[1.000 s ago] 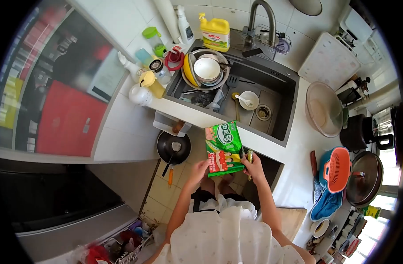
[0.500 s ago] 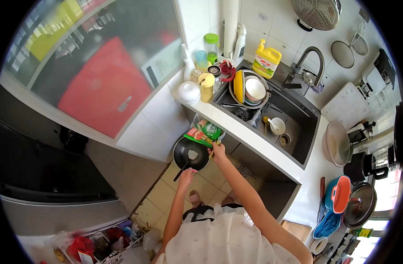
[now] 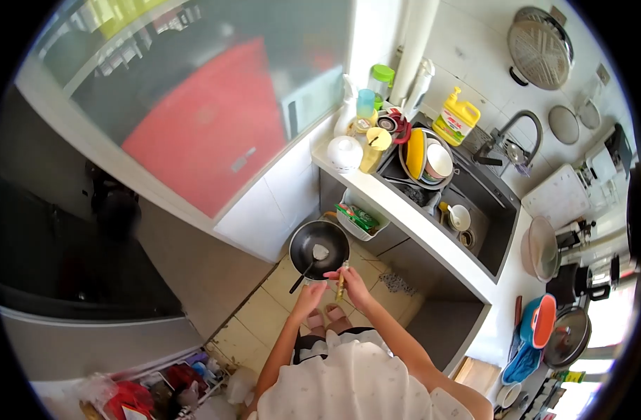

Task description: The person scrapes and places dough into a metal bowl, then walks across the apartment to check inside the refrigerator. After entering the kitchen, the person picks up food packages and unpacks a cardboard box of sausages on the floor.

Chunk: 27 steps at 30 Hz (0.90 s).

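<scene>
My right hand [image 3: 355, 288] is closed around a narrow yellowish stick-like thing [image 3: 340, 287], held upright near the wok's front rim. It is too small to name exactly. Close by on its left, my left hand [image 3: 308, 299] has its fingers drawn together; whatever they hold, if anything, is hidden. Just beyond both hands is a black wok [image 3: 303, 246]. Inside it rests a dark-handled utensil [image 3: 304, 277] with a pale, rounded head [image 3: 320, 252]. A green packet [image 3: 361, 217] lies in a white bin [image 3: 367, 236] beside the cabinet.
The counter edge [image 3: 432, 234] runs along my right, with a sink [image 3: 499, 245] holding stacked bowls [image 3: 439, 162]. A yellow detergent bottle [image 3: 456, 119] stands behind it. To the left is a dark glossy appliance [image 3: 75, 252]; a basket of bags [image 3: 159, 392] sits lower left.
The green packet has left my right hand and now lies in the white bin. My right hand has drawn back toward me, beside my left hand. The view has shifted.
</scene>
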{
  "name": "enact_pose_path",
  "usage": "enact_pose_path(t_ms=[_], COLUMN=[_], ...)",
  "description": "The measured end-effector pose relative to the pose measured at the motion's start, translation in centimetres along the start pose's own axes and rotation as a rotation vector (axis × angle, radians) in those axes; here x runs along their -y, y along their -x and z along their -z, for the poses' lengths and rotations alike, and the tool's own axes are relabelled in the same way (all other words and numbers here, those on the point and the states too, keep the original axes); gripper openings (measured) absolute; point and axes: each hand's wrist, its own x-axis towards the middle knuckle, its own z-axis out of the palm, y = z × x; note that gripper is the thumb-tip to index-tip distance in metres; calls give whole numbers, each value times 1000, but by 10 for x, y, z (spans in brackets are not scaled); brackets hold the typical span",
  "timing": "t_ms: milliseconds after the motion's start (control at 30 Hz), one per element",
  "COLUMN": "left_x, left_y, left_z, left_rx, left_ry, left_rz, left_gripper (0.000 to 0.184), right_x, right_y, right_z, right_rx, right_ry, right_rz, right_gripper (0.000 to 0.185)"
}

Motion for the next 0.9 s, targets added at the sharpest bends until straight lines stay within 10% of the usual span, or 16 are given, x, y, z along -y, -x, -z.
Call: enact_pose_path(t_ms=[633, 900], left_x=[74, 60], left_y=[144, 199], left_z=[181, 362], left_rx=[-549, -377], left_ry=[375, 455], left_rz=[9, 22], left_gripper=[26, 34], right_x=[-90, -128], right_y=[-59, -83], right_z=[-256, -428], right_rx=[809, 901], right_ry=[689, 556], right_rz=[-206, -338], right_gripper=[22, 26])
